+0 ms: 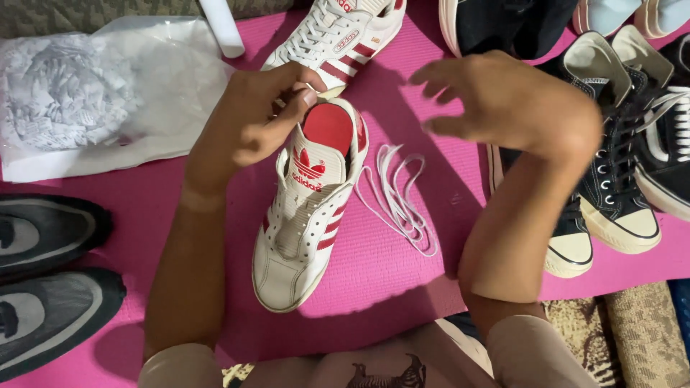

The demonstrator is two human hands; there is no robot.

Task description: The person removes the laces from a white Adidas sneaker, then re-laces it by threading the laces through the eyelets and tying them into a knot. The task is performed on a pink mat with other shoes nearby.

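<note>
While the left hand (pixel 255 122) pinches the heel collar of the unlaced shoe (pixel 307 208), fingers closed on its rim, the right hand (pixel 496 97) hovers open and blurred, fingers spread, gripping nothing. That shoe, white with red stripes and a red insole, lies on the pink mat (pixel 388 273) directly between the forearms. Its long axis runs from the toe, near the person's lap, up and slightly right to the heel under the left hand. The left hand is on it; the right hand stands apart, up and to the right. A loose white lace (pixel 399 197) lies coiled on the mat just beside the shoe's right flank, below the right hand. A matching laced shoe (pixel 338 36) sits beyond. Black sneakers (pixel 618 158) stand to the right, grey shoes (pixel 47 276) to the left. A clear plastic bag (pixel 86 93) holds crumpled white paper.
</note>
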